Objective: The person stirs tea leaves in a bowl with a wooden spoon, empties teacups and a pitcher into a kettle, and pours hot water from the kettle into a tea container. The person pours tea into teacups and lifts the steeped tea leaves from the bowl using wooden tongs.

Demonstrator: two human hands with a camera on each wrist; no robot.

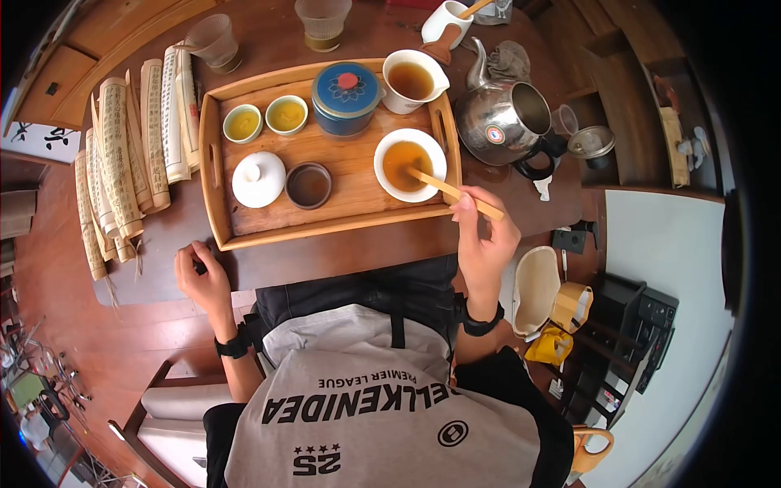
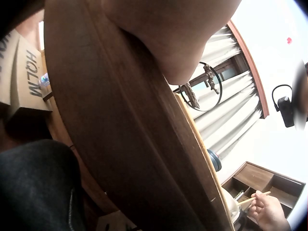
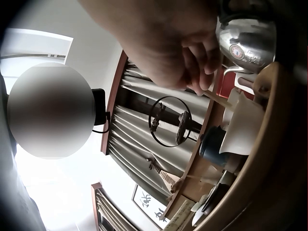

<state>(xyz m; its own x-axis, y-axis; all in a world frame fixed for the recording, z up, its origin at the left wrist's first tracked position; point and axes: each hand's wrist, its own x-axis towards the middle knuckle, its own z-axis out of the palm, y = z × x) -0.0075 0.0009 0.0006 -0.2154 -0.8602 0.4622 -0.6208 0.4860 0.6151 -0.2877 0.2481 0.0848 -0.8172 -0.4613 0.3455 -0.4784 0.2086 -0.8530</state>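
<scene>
A right hand (image 1: 488, 232) pinches a flat, pale wooden stick (image 1: 443, 186), its tip in amber liquid (image 1: 399, 159) inside a smooth white bowl (image 1: 440, 157) on the right side of a wooden tray (image 1: 354, 183). The left hand (image 1: 203, 281), empty and loosely curled, lies near the tray's near-left corner. Toward the tray's far-left corner, two small round cups (image 1: 286, 132) contain yellow liquid (image 1: 286, 114); at its far-right, a spouted white pitcher (image 1: 403, 106) holds brown liquid (image 1: 411, 80).
</scene>
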